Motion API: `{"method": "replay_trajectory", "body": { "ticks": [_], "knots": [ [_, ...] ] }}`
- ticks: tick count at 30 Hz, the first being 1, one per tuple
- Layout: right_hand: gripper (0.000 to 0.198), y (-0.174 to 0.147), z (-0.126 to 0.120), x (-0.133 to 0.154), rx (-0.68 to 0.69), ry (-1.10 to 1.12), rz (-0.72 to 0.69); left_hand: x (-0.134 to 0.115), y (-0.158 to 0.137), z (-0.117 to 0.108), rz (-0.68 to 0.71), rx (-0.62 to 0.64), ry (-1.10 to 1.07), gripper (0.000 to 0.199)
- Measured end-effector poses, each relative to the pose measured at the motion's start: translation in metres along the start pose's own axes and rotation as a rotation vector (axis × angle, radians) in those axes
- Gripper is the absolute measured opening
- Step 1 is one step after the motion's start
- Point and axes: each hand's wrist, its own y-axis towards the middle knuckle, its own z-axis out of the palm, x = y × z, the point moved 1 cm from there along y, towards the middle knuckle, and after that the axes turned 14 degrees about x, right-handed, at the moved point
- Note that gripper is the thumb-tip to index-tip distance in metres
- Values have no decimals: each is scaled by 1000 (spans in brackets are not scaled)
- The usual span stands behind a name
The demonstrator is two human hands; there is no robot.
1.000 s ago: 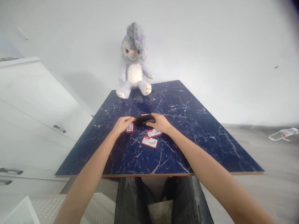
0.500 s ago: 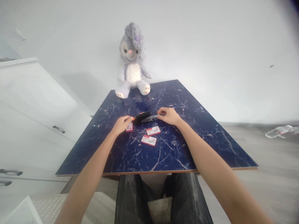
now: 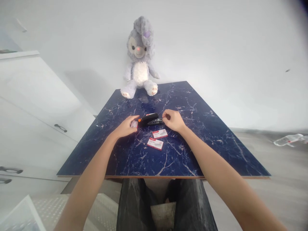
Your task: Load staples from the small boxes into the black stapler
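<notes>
Blue table [image 3: 134, 163], stapler [image 3: 149, 118], boxes [image 3: 155, 143], plush toy [image 3: 140, 72]

trousers [image 3: 131, 205]: dark grey, faded streaks | forearms [image 3: 96, 173]: bare | hands [image 3: 175, 120]: bare

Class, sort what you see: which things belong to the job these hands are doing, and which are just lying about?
In the job, judging by the hands:
black stapler, its metal strip at the right hand's fingertips
small box by the open left hand
probably the two nearer red-and-white boxes

Lying about, it seems:
plush toy
clear plastic item
</notes>
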Motion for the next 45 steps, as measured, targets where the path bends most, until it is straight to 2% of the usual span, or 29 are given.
{"method": "replay_trajectory", "body": {
  "ticks": [3, 6, 10, 13, 16, 19, 22, 24, 26, 28, 30, 34, 36, 37, 39, 42, 45],
  "knots": [
    [10, 0, 0, 3, 3, -11, -21, -2, 2, 1, 11, -94, 88, 70],
    [9, -2, -9, 13, -38, -57, -56, -3, 4, 1, -57, -166, 254, 59],
    [8, -7, -13, 41, -23, -91, -141, -5, 2, -3, -83, -131, 312, 44],
    [10, -11, -3, 66, 106, -93, -211, -8, 0, -6, -71, -96, 263, 34],
    [12, -15, 9, 85, 318, -127, -311, -12, -2, -8, -128, -81, 182, 33],
    [28, -18, 14, 93, 478, -217, -361, -16, -3, -6, -155, -92, 95, 30],
    [44, -18, 11, 96, 550, -301, -327, -19, -4, -3, -139, -44, 59, 34],
    [41, -18, 9, 96, 580, -324, -316, -20, -3, -1, -130, -16, 81, 37],
    [35, -19, 10, 96, 591, -316, -325, -20, -2, 0, -117, -40, 110, 36],
    [31, -20, 12, 94, 575, -272, -335, -20, -1, -1, -108, -109, 129, 34],
    [32, -20, 15, 92, 528, -193, -347, -22, -1, -3, -114, -244, 144, 33],
    [38, -18, 16, 90, 312, -68, -382, -30, -7, -9, -154, -621, 164, 35],
    [37, -15, 14, 91, 196, -48, -383, -37, -10, -9, -115, -694, 117, 35],
    [35, -14, 13, 92, 151, -43, -376, -40, -11, -8, -80, -678, 57, 35],
    [28, -12, 11, 93, 85, -43, -358, -47, -11, -4, 1, -557, -129, 34],
    [23, -12, 9, 90, 29, -49, -343, -55, -9, 5, 92, -247, -421, 33],
    [24, -12, 9, 86, -9, -54, -352, -59, -7, 13, 107, 1, -534, 39]
  ]
}}
